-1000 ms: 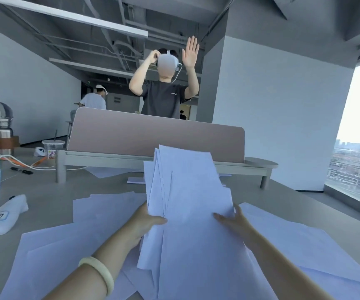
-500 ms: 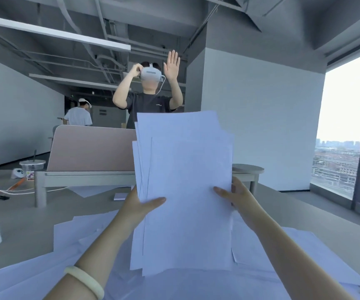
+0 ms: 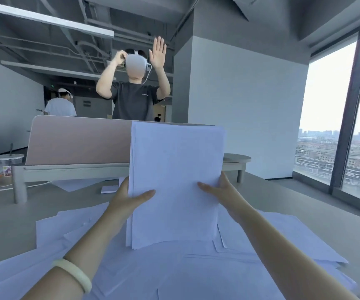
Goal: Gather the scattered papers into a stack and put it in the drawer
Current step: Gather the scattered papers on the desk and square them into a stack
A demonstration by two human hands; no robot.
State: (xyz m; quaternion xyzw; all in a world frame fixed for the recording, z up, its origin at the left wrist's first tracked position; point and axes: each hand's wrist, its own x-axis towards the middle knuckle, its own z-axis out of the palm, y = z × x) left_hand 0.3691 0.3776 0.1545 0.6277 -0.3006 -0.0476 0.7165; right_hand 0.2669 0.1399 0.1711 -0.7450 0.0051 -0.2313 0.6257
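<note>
While the left hand (image 3: 127,198) and the right hand (image 3: 220,189) each pinch one side edge of the stack (image 3: 174,169), thumbs across its front, it stands upright between them, long axis vertical, bottom edge touching or just above the loose sheets (image 3: 174,276) beneath it.

Grey table (image 3: 12,224) bears scattered papers (image 3: 174,276).

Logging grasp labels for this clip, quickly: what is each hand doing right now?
Left hand: holding the paper stack by its left edge, thumb on the front.
Right hand: holding the same stack by its right edge, thumb likewise.
</note>
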